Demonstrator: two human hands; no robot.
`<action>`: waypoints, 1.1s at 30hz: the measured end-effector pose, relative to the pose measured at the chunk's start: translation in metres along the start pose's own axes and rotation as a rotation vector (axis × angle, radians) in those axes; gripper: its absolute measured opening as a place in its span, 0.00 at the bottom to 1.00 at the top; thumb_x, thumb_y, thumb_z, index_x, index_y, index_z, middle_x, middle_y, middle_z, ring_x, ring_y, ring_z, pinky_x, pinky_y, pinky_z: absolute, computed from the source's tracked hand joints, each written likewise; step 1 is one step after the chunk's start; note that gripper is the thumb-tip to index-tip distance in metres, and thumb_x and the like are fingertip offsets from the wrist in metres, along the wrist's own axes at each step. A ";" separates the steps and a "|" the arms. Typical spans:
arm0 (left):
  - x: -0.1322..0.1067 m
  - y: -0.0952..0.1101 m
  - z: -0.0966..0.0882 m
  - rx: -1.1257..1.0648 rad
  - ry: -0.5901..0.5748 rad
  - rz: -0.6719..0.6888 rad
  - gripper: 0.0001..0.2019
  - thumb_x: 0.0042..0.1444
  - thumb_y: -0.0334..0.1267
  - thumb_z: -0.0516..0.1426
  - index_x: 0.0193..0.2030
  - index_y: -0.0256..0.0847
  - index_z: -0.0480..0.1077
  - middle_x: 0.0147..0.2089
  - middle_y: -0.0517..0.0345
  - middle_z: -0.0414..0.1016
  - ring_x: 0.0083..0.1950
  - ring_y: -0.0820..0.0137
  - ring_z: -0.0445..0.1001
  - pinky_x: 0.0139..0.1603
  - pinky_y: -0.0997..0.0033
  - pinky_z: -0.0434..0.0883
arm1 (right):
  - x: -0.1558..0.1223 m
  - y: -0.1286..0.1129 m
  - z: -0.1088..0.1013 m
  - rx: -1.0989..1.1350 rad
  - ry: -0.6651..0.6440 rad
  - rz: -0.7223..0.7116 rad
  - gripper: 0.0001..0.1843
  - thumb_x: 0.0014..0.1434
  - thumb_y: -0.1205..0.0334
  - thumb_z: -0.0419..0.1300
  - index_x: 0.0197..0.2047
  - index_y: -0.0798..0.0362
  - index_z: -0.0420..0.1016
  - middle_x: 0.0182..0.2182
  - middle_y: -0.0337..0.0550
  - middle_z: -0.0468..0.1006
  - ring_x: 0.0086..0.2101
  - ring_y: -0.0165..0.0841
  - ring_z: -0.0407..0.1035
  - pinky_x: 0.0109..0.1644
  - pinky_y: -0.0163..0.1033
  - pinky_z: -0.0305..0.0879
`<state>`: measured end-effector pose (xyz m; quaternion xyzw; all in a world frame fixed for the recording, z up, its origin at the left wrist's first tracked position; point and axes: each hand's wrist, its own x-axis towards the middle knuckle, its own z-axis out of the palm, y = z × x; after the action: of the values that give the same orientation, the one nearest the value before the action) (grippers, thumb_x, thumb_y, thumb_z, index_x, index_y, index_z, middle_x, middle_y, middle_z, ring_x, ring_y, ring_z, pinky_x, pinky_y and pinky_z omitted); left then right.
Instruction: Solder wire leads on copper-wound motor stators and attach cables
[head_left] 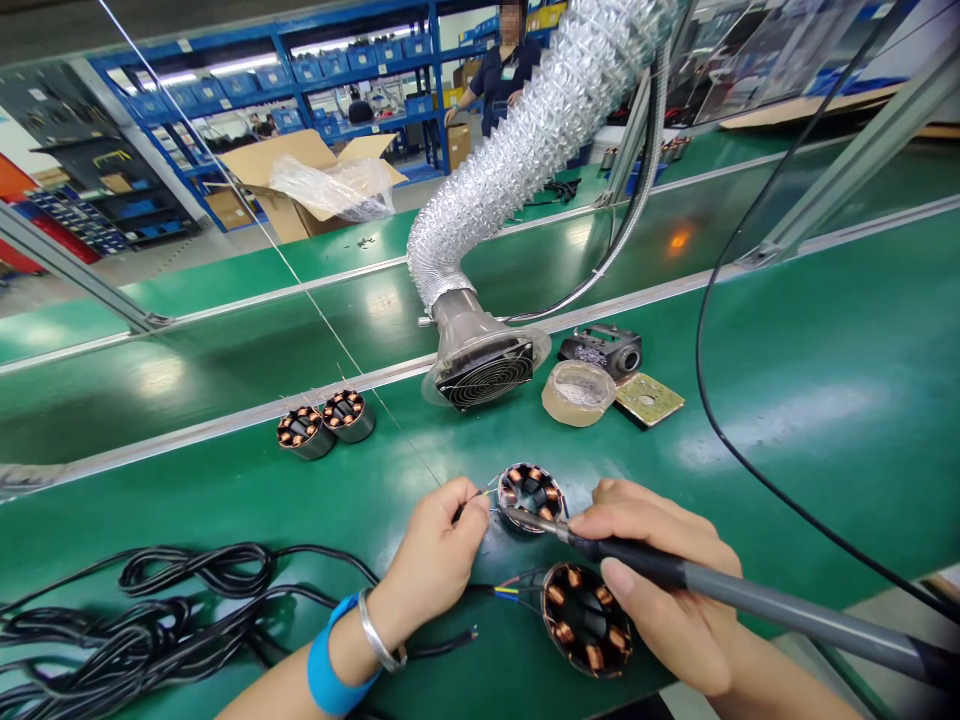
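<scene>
My right hand [667, 570] is closed around a soldering iron [720, 585]. Its metal tip points left, at the near rim of a motor stator [534, 492] wound with copper coils. Just left of that stator, my left hand [439, 545] pinches a dark cable end from which thin wires [489, 490] reach towards the stator. A thin solder wire [322, 315] slants down from the upper left to my left fingers; its end is hidden there. Below the iron sits a second stator [586, 620], with coloured leads [508, 592] running left into a black cable.
Coiled black cables [112, 630] lie at the lower left. Two stators [326, 422] stand by the metal rail. An extractor hood [487, 365] on a silver duct hangs ahead, beside a tape roll [577, 392], soldering stand [604, 350] and sponge [649, 400]. A person [506, 75] stands beyond.
</scene>
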<state>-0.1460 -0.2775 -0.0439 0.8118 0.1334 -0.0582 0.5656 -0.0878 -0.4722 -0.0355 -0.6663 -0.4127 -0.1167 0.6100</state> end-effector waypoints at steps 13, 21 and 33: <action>-0.002 0.000 0.000 0.079 0.012 0.020 0.15 0.60 0.45 0.48 0.24 0.43 0.52 0.23 0.67 0.50 0.27 0.73 0.51 0.28 0.72 0.52 | -0.004 -0.008 0.006 -0.134 -0.054 -0.195 0.17 0.48 0.72 0.53 0.41 0.53 0.74 0.21 0.40 0.70 0.19 0.32 0.61 0.24 0.39 0.56; -0.002 -0.001 0.000 0.103 0.020 0.052 0.15 0.61 0.44 0.48 0.24 0.43 0.52 0.23 0.67 0.51 0.26 0.73 0.52 0.28 0.72 0.51 | -0.005 -0.008 0.001 -0.124 -0.026 -0.173 0.19 0.47 0.73 0.52 0.42 0.53 0.73 0.22 0.40 0.71 0.20 0.33 0.64 0.27 0.42 0.63; -0.002 -0.001 0.000 0.076 0.004 0.039 0.16 0.61 0.45 0.48 0.24 0.43 0.51 0.23 0.67 0.50 0.26 0.73 0.52 0.28 0.72 0.51 | -0.003 -0.007 0.005 -0.101 0.001 -0.175 0.17 0.49 0.71 0.52 0.42 0.52 0.73 0.20 0.39 0.69 0.18 0.32 0.61 0.24 0.40 0.58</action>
<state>-0.1488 -0.2775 -0.0446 0.8352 0.1162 -0.0506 0.5351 -0.0957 -0.4697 -0.0336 -0.6577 -0.4626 -0.1905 0.5632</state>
